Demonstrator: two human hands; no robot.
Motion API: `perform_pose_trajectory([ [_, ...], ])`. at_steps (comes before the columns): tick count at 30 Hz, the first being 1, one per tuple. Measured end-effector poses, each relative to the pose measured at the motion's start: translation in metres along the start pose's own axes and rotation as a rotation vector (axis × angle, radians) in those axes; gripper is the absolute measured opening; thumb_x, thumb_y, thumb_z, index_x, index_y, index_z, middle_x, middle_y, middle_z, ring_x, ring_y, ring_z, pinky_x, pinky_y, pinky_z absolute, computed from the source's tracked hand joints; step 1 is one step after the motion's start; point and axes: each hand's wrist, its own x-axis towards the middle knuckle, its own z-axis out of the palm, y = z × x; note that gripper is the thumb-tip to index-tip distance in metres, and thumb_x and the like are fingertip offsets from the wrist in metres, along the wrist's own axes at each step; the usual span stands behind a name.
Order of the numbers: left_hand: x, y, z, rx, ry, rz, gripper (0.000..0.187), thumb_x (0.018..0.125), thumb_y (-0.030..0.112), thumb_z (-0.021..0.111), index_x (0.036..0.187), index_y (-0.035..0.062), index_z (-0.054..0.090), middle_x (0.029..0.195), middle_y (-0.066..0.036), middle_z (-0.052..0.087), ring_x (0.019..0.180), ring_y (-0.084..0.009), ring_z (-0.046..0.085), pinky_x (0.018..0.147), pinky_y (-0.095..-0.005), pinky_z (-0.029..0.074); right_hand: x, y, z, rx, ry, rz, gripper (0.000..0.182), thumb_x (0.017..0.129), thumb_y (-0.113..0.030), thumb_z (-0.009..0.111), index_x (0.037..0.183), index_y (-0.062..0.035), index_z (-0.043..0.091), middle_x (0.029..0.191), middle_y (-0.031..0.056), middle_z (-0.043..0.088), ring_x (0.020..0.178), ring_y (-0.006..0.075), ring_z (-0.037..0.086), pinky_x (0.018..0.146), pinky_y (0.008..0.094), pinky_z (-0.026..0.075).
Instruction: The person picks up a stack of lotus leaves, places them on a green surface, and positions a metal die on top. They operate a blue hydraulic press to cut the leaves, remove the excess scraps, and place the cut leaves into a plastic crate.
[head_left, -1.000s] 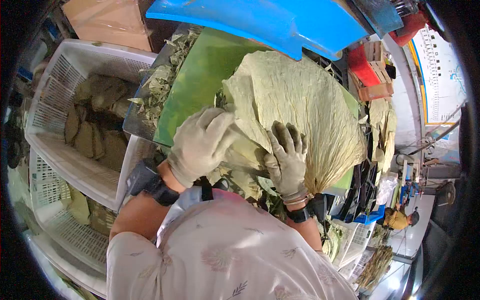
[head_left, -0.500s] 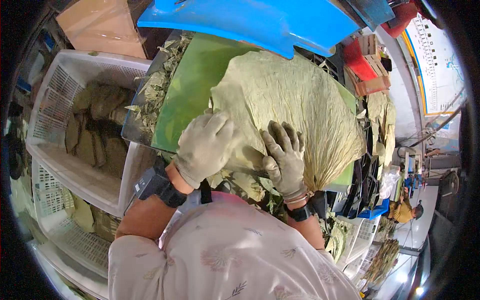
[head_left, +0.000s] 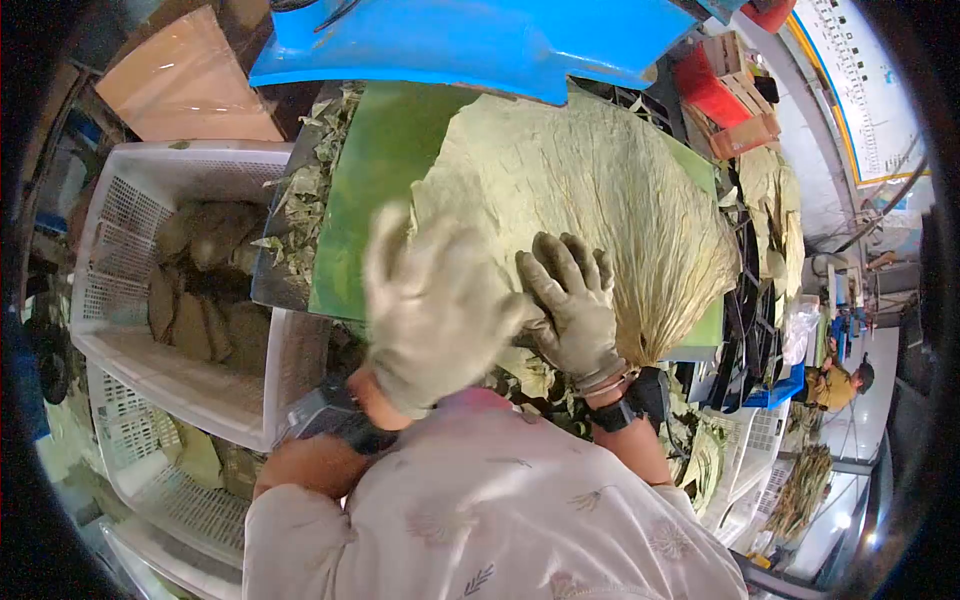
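Observation:
A large dried leaf, pale green and pleated like a lotus leaf, is spread over a green board. Its folds gather at a stem end close to my right wrist. My right hand, in a dusty work glove, rests on the leaf's near part with fingers stretched out. My left hand, gloved too and blurred by motion, hovers at the leaf's near left edge. Its fingers are spread, and I see nothing in them. The far edge of the leaf lies by a blue machine cover.
At left stands a white plastic crate with brown leaf pieces, above another crate. Leaf scraps line the board's left side. A cardboard sheet is at upper left. Further off at right is another person.
My left hand has come off the leaf, its fingers opening and spreading. My right hand stays on the leaf. The whole view has shifted slightly.

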Motion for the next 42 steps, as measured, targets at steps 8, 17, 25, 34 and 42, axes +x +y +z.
perform_pose_trajectory([
  [8,0.022,0.011,0.092,-0.05,-0.337,-0.01,0.076,0.091,0.059,0.055,0.132,-0.005,0.06,0.143,-0.023,0.056,0.141,-0.0388,0.043,0.121,-0.0557,0.02,0.0,0.002,0.008,-0.104,-0.088,0.06,0.075,0.082,-0.05,0.069,0.15,-0.027,0.051,0.162,0.0117,0.035,0.151,0.0408,0.025,0.123,0.0631,0.01],
  [17,0.0,-0.006,0.065,0.07,-0.373,0.031,0.083,0.093,0.063,0.052,0.136,-0.0082,0.055,0.144,-0.026,0.053,0.14,-0.0401,0.046,0.123,-0.0524,0.023,-0.001,-0.005,-0.009,0.097,0.078,0.088,0.072,0.086,-0.05,0.067,0.149,-0.0197,0.047,0.155,0.013,0.042,0.145,0.0409,0.034,0.121,0.0598,0.02],
  [25,0.001,-0.016,0.04,0.028,-0.527,0.208,0.112,0.071,0.073,0.069,0.141,-0.0108,0.044,0.149,-0.029,0.045,0.143,-0.0459,0.037,0.122,-0.0601,0.021,-0.036,-0.011,-0.029,-0.054,0.079,0.231,0.08,0.075,-0.048,0.078,0.144,-0.0201,0.05,0.144,0.0164,0.048,0.137,0.0384,0.043,0.114,0.0616,0.028],
  [34,-0.005,-0.008,0.039,0.137,-0.586,0.292,0.114,0.066,0.071,0.073,0.144,-0.0067,0.043,0.15,-0.027,0.043,0.145,-0.0435,0.035,0.122,-0.0636,0.018,-0.054,0.007,-0.003,-0.17,0.234,0.22,0.056,0.084,-0.024,0.066,0.138,-0.0248,0.053,0.141,0.0142,0.052,0.132,0.0343,0.05,0.11,0.0651,0.034],
  [42,-0.016,-0.004,0.038,0.147,-0.582,0.339,0.097,0.081,0.069,0.061,0.144,-0.0037,0.045,0.15,-0.023,0.046,0.144,-0.0406,0.038,0.121,-0.0646,0.02,-0.062,0.015,-0.002,-0.132,0.199,0.209,0.059,0.085,-0.022,0.066,0.142,-0.0242,0.05,0.145,0.012,0.051,0.135,0.0332,0.049,0.112,0.063,0.034],
])
